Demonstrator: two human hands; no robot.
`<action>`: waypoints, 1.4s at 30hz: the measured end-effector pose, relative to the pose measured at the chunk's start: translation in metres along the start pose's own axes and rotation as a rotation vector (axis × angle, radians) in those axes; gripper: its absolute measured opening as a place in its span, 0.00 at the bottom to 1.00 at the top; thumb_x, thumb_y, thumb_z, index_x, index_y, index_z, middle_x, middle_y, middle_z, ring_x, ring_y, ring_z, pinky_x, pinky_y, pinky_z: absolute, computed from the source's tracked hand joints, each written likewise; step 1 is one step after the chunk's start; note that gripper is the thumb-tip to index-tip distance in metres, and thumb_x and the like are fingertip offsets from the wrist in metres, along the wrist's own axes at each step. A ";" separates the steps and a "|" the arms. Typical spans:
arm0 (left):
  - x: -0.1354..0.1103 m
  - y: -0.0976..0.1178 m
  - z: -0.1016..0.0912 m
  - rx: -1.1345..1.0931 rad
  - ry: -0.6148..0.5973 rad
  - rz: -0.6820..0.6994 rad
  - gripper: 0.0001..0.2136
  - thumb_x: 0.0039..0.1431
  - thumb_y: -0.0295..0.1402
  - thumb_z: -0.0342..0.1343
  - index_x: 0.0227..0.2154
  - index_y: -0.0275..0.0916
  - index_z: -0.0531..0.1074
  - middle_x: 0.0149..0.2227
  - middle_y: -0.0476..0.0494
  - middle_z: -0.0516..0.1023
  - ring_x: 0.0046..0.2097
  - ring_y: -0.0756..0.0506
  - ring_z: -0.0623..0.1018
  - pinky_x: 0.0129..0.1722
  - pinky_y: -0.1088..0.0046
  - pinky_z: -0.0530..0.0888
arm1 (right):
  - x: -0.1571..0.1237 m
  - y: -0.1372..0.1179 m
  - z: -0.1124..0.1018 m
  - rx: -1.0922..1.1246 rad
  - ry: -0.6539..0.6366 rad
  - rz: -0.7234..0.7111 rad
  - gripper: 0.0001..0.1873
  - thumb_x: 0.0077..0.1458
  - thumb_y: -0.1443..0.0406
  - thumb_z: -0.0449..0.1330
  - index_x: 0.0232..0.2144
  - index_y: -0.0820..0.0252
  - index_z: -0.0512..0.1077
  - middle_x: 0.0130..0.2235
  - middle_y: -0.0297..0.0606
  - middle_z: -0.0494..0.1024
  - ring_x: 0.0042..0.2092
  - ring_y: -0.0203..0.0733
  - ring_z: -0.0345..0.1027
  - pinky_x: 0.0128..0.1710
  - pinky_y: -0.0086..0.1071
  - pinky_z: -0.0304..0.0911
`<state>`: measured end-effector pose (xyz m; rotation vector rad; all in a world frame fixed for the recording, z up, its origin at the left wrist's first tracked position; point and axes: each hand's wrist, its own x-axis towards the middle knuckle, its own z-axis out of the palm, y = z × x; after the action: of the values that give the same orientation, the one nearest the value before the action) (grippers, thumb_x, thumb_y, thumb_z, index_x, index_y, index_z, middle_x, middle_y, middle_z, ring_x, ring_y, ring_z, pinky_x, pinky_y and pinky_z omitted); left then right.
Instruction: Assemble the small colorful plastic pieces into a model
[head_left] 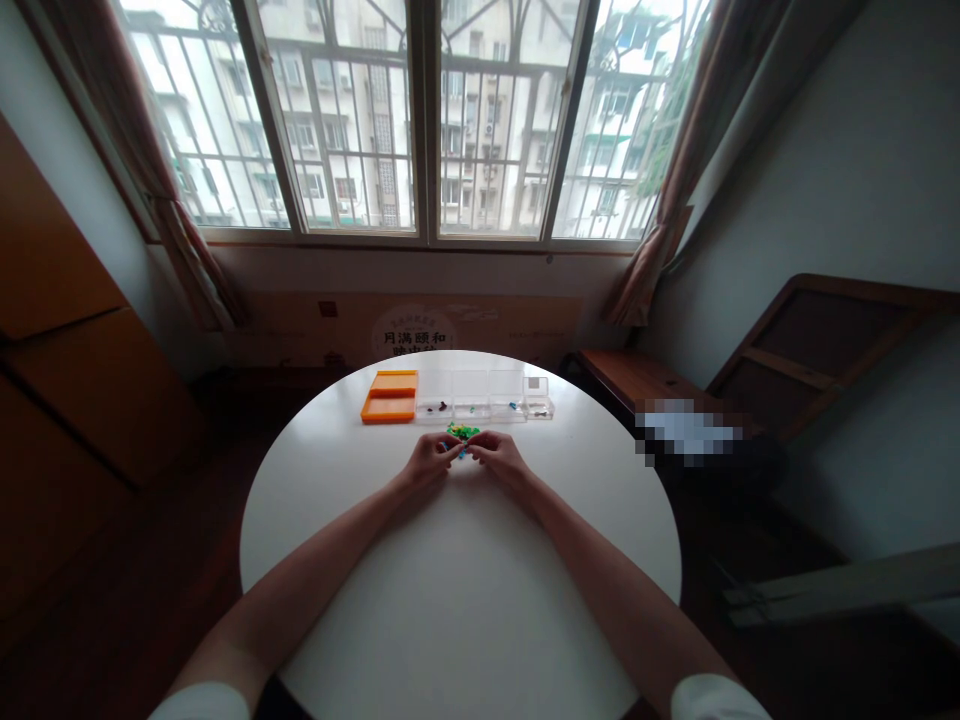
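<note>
My left hand (pixel 430 456) and my right hand (pixel 499 455) meet over the white round table (pixel 465 600). Thumb and fingers of both are pinched together, fingertips almost touching. Whatever lies between them is too small to name. Just beyond the fingertips is a small pile of green and yellow pieces (pixel 463 431), with a few blue bits showing near the fingers. Behind the pile stands an open orange box (pixel 388 405). To its right is a row of open clear plastic boxes (pixel 471 388) with a few tiny dark, green and blue pieces inside.
At the far right of the row stands a smaller clear box (pixel 537 398) holding tiny pieces. A printed cardboard panel (pixel 300 325) leans under the barred window. On the right are a wooden bench (pixel 637 375) and a pixelated patch. An orange-brown cabinet (pixel 60 400) stands left.
</note>
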<state>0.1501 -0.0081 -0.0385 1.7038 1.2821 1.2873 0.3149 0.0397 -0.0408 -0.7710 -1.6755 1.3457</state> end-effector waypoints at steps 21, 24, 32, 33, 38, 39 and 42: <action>0.000 0.002 0.000 -0.042 0.022 0.002 0.15 0.46 0.41 0.59 0.29 0.32 0.74 0.26 0.43 0.75 0.21 0.53 0.70 0.18 0.79 0.67 | 0.000 -0.001 0.000 -0.030 0.001 0.002 0.14 0.38 0.59 0.63 0.27 0.64 0.73 0.22 0.35 0.74 0.22 0.33 0.63 0.22 0.28 0.59; 0.001 0.001 0.000 -0.046 0.023 0.004 0.15 0.45 0.41 0.59 0.29 0.32 0.74 0.26 0.43 0.74 0.21 0.53 0.70 0.18 0.79 0.68 | 0.000 0.002 0.000 -0.027 -0.001 -0.002 0.14 0.39 0.59 0.63 0.27 0.64 0.73 0.22 0.35 0.73 0.23 0.33 0.63 0.23 0.28 0.59; 0.000 0.003 0.000 -0.051 0.011 0.010 0.15 0.46 0.42 0.58 0.28 0.32 0.74 0.26 0.43 0.74 0.22 0.53 0.70 0.18 0.79 0.68 | -0.002 -0.001 0.001 -0.044 -0.007 -0.008 0.12 0.40 0.60 0.62 0.27 0.64 0.73 0.22 0.35 0.73 0.23 0.33 0.63 0.22 0.27 0.59; 0.000 0.004 0.000 -0.051 0.011 0.010 0.15 0.46 0.42 0.58 0.28 0.32 0.74 0.25 0.43 0.74 0.22 0.52 0.70 0.18 0.79 0.68 | -0.002 -0.002 0.001 -0.046 -0.006 -0.010 0.12 0.40 0.60 0.62 0.27 0.64 0.73 0.22 0.35 0.73 0.23 0.34 0.63 0.22 0.27 0.59; 0.000 0.005 0.000 -0.045 0.015 0.003 0.16 0.45 0.42 0.58 0.28 0.32 0.74 0.25 0.43 0.74 0.21 0.53 0.69 0.18 0.79 0.68 | -0.002 -0.003 0.001 -0.049 -0.004 -0.006 0.12 0.39 0.60 0.62 0.26 0.64 0.73 0.22 0.35 0.73 0.23 0.34 0.63 0.22 0.28 0.59; 0.000 0.005 0.000 -0.043 0.013 0.002 0.16 0.45 0.42 0.58 0.28 0.32 0.74 0.26 0.43 0.74 0.21 0.53 0.70 0.18 0.79 0.68 | -0.002 -0.003 0.001 -0.047 -0.005 -0.004 0.12 0.39 0.60 0.62 0.25 0.64 0.72 0.22 0.35 0.73 0.23 0.34 0.63 0.22 0.27 0.59; 0.000 0.004 0.000 -0.041 0.009 0.001 0.16 0.46 0.42 0.58 0.28 0.31 0.74 0.25 0.43 0.74 0.21 0.52 0.70 0.18 0.79 0.68 | -0.002 -0.003 0.001 -0.039 -0.012 -0.006 0.11 0.39 0.61 0.62 0.25 0.64 0.72 0.22 0.35 0.73 0.23 0.34 0.63 0.22 0.27 0.58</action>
<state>0.1515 -0.0091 -0.0345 1.6723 1.2524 1.3139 0.3149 0.0371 -0.0388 -0.7814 -1.7170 1.3194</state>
